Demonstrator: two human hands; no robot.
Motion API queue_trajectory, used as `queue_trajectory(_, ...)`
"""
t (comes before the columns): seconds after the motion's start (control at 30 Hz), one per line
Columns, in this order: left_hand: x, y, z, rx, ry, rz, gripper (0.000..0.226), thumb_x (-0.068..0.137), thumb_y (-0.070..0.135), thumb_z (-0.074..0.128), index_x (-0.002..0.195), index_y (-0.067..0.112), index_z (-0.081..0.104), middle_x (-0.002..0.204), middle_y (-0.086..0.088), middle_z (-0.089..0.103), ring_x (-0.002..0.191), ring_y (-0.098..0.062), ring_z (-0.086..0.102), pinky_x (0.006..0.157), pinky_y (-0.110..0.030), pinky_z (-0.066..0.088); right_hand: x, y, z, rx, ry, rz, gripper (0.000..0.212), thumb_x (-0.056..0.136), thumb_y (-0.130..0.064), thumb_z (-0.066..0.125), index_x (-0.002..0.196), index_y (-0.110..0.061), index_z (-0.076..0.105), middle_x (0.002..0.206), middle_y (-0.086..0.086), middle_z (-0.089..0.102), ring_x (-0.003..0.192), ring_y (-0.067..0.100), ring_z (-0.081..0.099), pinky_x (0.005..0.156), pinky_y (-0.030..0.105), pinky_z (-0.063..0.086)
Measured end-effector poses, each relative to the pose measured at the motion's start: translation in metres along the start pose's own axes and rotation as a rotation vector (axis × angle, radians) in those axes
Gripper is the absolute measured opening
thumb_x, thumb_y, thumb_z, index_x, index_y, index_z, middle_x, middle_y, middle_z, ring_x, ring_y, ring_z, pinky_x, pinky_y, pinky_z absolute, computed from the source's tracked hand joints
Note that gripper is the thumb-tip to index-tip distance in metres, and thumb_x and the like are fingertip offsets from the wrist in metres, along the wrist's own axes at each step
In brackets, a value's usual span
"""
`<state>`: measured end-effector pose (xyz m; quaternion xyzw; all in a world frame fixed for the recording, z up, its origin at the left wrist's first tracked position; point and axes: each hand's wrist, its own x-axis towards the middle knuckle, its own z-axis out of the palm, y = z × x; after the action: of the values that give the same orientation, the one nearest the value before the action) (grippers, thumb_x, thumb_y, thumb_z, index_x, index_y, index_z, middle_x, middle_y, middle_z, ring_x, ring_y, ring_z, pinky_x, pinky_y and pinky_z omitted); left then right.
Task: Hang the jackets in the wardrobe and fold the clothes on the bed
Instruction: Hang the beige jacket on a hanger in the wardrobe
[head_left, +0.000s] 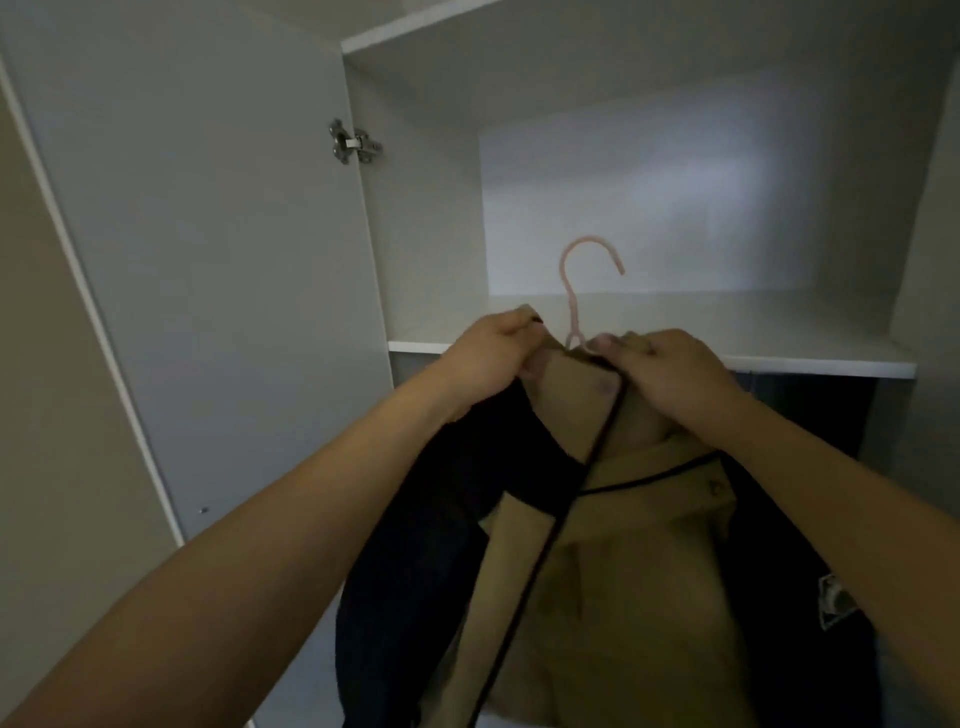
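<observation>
A white shelf (675, 332) runs across the inside of the open wardrobe (426, 218), its front edge level with the person's raised hands. The part of its top that shows is a bare, pale surface, dimly lit. Its middle front is hidden.

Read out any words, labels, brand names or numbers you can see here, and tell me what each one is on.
No text can be read.
Light patch on the dark right side of the jacket: a badge or logo, too blurred to read.
Pink hanger, wardrobe door, hinge and shelf: no markings visible.
</observation>
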<state>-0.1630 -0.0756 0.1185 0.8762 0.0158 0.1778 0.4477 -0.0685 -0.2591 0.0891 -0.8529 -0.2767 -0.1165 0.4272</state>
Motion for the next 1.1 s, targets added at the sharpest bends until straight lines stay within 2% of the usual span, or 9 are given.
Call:
queue_trajectory(0.1, 0.001, -0.019, -0.015, 0.599, 0.396, 0.148, 0.034, 0.103, 0.040, 0.039, 0.105, 0.020, 0.066, 0.110, -0.004, 0.048, 0.108, -0.022, 0.041, 0.100, -0.035, 0.032, 0.002, -0.006, -0.020, 0.234, -0.001, 0.036, 0.054, 0.084, -0.067, 0.053, 0.089, -0.018, 0.075, 0.084, -0.001, 0.070, 0.077, 0.013, 0.063, 0.066, 0.025, 0.044)
queue_trajectory(0.2, 0.006, -0.028, -0.019, 0.398, 0.381, 0.256, 0.034, 0.105, 0.035, 0.038, 0.083, 0.015, 0.055, 0.096, -0.002, 0.053, 0.097, -0.022, 0.051, 0.087, -0.035, 0.039, -0.005, -0.017, -0.024, 0.335, -0.121, -0.076, 0.052, 0.082, -0.060, 0.061, 0.093, -0.010, 0.071, 0.089, 0.004, 0.072, 0.082, 0.016, 0.068, 0.078, 0.029, 0.051)
queue_trajectory(0.33, 0.017, -0.022, -0.016, 0.174, 0.472, 0.268, 0.046, 0.106, 0.038, 0.036, 0.067, 0.015, 0.046, 0.063, 0.001, 0.051, 0.060, -0.015, 0.048, 0.058, -0.032, 0.038, -0.018, -0.039, -0.016, 0.111, -0.234, -0.172, 0.060, 0.063, -0.078, 0.056, 0.103, -0.035, 0.045, 0.093, -0.005, 0.063, 0.086, 0.013, 0.062, 0.072, 0.032, 0.048)
queue_trajectory(0.5, 0.027, -0.002, -0.023, 0.220, 0.511, 0.329, 0.048, 0.106, 0.039, 0.034, 0.067, 0.015, 0.049, 0.060, 0.000, 0.050, 0.058, -0.016, 0.048, 0.057, -0.032, 0.039, -0.015, -0.056, -0.016, -0.275, -0.192, -0.229, 0.098, 0.042, -0.102, 0.047, 0.114, -0.038, 0.029, 0.093, -0.018, 0.054, 0.079, 0.003, 0.057, 0.059, 0.027, 0.040)
queue_trajectory(0.67, 0.034, 0.015, -0.018, 0.300, 0.494, 0.351, 0.047, 0.106, 0.035, 0.038, 0.068, 0.009, 0.050, 0.061, -0.004, 0.050, 0.059, -0.021, 0.048, 0.062, -0.039, 0.043, -0.011, -0.060, -0.021, -0.072, -0.272, -0.076, 0.104, 0.038, -0.098, 0.058, 0.116, -0.031, 0.040, 0.103, -0.020, 0.054, 0.091, -0.001, 0.055, 0.068, 0.026, 0.044)
queue_trajectory(0.77, 0.035, 0.015, -0.011, 0.274, 0.479, 0.337, 0.050, 0.105, 0.034, 0.040, 0.074, -0.002, 0.054, 0.065, -0.012, 0.054, 0.061, -0.026, 0.051, 0.065, -0.042, 0.046, -0.011, -0.060, -0.016, -0.032, -0.361, -0.045, 0.091, 0.050, -0.087, 0.067, 0.113, -0.022, 0.052, 0.105, -0.010, 0.061, 0.095, 0.007, 0.060, 0.080, 0.032, 0.051)
queue_trajectory(0.9, 0.034, 0.016, -0.007, 0.160, 0.432, 0.283, 0.047, 0.105, 0.034, 0.043, 0.063, 0.010, 0.046, 0.058, 0.000, 0.047, 0.055, -0.013, 0.043, 0.057, -0.031, 0.039, -0.009, -0.055, -0.008, 0.066, -0.291, -0.029, 0.029, 0.081, -0.038, 0.072, 0.078, -0.011, 0.061, 0.082, 0.006, 0.066, 0.078, 0.021, 0.064, 0.070, 0.031, 0.048)
queue_trajectory(1.0, 0.032, 0.023, -0.014, 0.066, 0.381, 0.213, 0.038, 0.104, 0.034, 0.043, 0.074, 0.012, 0.047, 0.068, 0.002, 0.049, 0.062, -0.010, 0.046, 0.065, -0.029, 0.040, -0.008, -0.054, -0.007, 0.216, -0.310, 0.072, 0.024, 0.083, -0.027, 0.072, 0.090, -0.003, 0.071, 0.087, 0.008, 0.074, 0.082, 0.024, 0.070, 0.079, 0.032, 0.056)
queue_trajectory(1.1, 0.007, 0.013, -0.015, 0.253, 0.642, 0.393, 0.013, 0.100, 0.024, 0.047, 0.094, 0.013, 0.049, 0.092, 0.000, 0.049, 0.083, -0.017, 0.050, 0.075, -0.032, 0.042, -0.009, -0.055, -0.001, 0.317, -0.272, 0.099, 0.030, 0.084, -0.025, 0.071, 0.101, -0.001, 0.072, 0.094, 0.010, 0.074, 0.090, 0.027, 0.071, 0.091, 0.043, 0.055)
